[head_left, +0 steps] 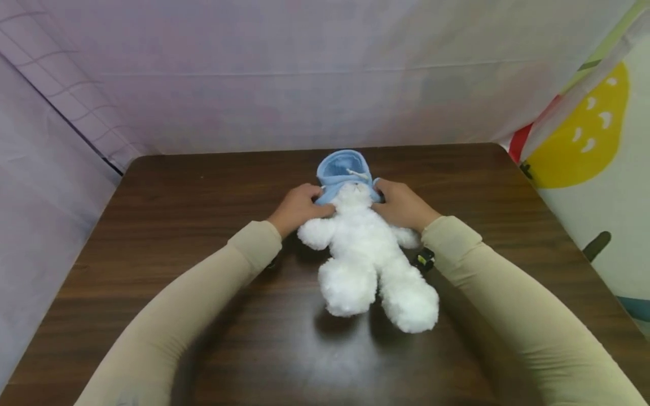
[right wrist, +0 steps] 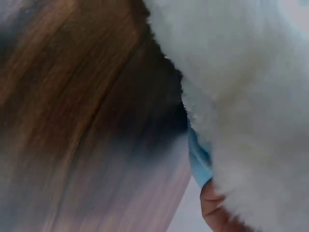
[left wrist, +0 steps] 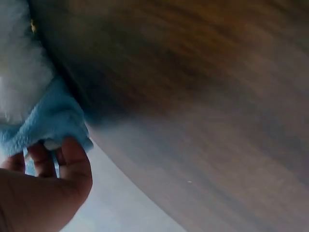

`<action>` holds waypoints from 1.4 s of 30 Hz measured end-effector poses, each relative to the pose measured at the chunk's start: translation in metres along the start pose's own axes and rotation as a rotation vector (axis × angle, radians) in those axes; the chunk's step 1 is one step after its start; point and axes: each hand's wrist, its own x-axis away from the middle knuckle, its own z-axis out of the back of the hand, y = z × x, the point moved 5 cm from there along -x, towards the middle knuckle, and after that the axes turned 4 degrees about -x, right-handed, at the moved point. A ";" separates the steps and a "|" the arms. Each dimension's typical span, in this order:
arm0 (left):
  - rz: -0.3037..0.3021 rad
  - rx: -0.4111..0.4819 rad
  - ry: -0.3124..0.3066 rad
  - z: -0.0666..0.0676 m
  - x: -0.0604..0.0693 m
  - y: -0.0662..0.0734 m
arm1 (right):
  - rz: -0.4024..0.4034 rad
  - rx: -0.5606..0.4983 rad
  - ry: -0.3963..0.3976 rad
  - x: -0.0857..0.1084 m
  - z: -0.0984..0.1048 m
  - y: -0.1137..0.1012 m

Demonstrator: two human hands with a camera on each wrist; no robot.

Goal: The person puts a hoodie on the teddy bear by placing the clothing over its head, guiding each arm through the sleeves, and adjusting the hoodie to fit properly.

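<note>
A white plush toy [head_left: 360,239] lies over the table with its legs toward me. At its head end is a small light-blue hooded garment [head_left: 345,162] with a pale drawstring, its opening facing up. My left hand [head_left: 302,207] pinches the garment's left side; in the left wrist view its curled fingers hold the blue cloth [left wrist: 54,116]. On the other side, my right hand [head_left: 403,204] grips the right edge of the garment beside the toy's neck. White fur [right wrist: 256,96] hides most of that hand in the right wrist view, where a strip of blue cloth [right wrist: 199,157] shows.
The dark brown wooden table [head_left: 167,225] ends at a pale curtain [head_left: 304,84] along its far edge. Another light sheet hangs at the left. To the right is a white surface with a yellow printed shape [head_left: 584,129].
</note>
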 end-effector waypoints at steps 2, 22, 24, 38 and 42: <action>-0.021 -0.012 0.032 0.001 0.000 0.002 | 0.020 -0.012 0.030 -0.002 -0.003 -0.001; -0.115 -0.307 0.218 0.020 0.013 0.011 | 0.104 0.002 0.219 0.003 -0.001 -0.031; -0.102 -0.321 0.239 0.021 0.015 0.013 | 0.105 0.007 0.203 0.004 -0.002 -0.031; 0.032 -0.362 0.045 0.008 0.009 0.020 | 0.079 0.066 0.083 -0.008 -0.007 -0.036; 0.032 -0.377 0.068 0.008 0.006 0.018 | 0.084 0.015 0.090 -0.013 -0.009 -0.035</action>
